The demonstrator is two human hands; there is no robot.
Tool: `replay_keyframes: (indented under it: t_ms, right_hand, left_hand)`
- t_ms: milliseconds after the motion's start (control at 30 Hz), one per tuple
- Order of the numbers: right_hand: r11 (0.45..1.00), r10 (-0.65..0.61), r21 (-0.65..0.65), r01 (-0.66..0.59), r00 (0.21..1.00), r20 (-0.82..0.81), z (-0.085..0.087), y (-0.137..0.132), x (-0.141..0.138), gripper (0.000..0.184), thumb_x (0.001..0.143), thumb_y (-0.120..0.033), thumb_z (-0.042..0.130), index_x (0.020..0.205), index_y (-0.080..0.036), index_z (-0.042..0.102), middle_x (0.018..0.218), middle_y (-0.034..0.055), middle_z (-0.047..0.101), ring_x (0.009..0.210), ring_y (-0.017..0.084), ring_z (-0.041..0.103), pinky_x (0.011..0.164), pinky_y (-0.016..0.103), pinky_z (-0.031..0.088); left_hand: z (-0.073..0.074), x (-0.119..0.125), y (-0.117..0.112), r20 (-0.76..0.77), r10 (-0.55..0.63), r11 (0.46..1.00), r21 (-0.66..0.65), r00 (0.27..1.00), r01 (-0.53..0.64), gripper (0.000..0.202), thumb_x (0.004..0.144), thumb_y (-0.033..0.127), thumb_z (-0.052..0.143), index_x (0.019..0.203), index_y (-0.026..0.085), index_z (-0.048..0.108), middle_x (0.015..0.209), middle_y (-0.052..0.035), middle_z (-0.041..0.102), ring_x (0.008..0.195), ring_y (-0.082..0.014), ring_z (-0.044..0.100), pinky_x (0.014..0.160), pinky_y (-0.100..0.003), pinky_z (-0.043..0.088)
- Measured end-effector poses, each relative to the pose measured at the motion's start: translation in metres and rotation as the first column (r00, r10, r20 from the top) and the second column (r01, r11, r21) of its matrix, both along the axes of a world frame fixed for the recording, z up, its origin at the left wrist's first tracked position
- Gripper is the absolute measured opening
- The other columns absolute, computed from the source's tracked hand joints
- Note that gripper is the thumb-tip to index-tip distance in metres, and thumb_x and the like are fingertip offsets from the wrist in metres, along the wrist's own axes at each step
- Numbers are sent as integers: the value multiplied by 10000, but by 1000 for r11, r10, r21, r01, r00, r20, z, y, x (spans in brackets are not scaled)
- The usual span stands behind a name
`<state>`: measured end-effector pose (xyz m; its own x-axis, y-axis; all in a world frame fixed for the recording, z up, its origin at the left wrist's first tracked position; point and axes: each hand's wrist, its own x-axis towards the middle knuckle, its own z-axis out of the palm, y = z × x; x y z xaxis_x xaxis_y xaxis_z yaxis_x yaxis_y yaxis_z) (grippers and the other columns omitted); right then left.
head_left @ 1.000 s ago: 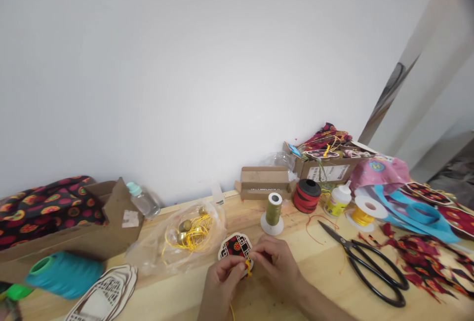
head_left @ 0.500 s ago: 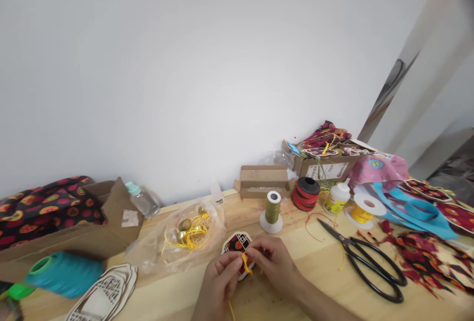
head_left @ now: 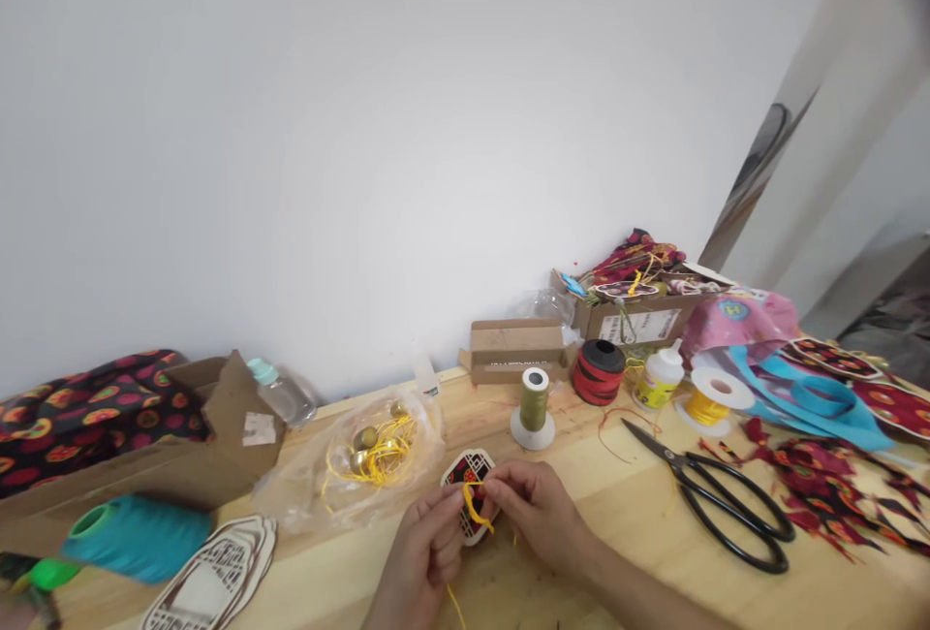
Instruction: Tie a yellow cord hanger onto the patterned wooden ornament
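A yellow cord (head_left: 476, 511) runs between my two hands, just above a patterned ornament (head_left: 466, 465) with a pale lattice frame and dark red fabric. My left hand (head_left: 425, 538) is closed, thumb and forefinger pinching the cord; a loose tail of it hangs below. The fingertips of my right hand (head_left: 534, 504) pinch the cord's other side, to the right of the ornament. Part of the ornament is hidden behind my fingers and the cord. Whether it touches the table cannot be made out.
Black-handled scissors (head_left: 716, 504) lie to the right, beside fabric scraps (head_left: 821, 485). An olive thread spool (head_left: 535, 407) stands behind my hands, with a red-and-black spool (head_left: 599, 373) and glue bottle (head_left: 660, 378). Left are a plastic bag (head_left: 305, 475), lattice cutouts (head_left: 210, 577) and a teal cone (head_left: 138, 538).
My hands have drawn slightly apart, the left one shifting left. The yellow cord now stretches between them as a more open loop. The view has shifted a little.
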<state>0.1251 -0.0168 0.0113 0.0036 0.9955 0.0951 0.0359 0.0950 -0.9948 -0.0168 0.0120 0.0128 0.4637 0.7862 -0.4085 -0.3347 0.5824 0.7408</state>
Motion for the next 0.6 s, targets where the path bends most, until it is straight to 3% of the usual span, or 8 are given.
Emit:
replay_keyframes:
  t_ms: [300, 600]
  right_hand:
    - [1000, -17, -8, 17, 999, -29, 2, 0, 1, 302, 772, -408, 450, 667, -147, 562, 545, -5, 565, 468, 76, 467, 453, 179, 389]
    - [1000, -29, 8, 29, 1000, -13, -1, -1, 3, 302, 780, -392, 444, 671, -134, 559, 530, -21, 507, 475, 69, 426, 457, 177, 353]
  left_hand:
    - [-2, 2, 1, -9, 29, 1000, 8, 1000, -29, 253, 579, 281, 678, 541, 150, 465, 375, 141, 163, 344, -2, 45, 307, -124, 65]
    - [-3, 4, 0, -1, 26, 999, 24, 1000, -26, 179, 601, 265, 669, 599, 140, 540, 367, 142, 169, 339, -5, 53, 310, -121, 65]
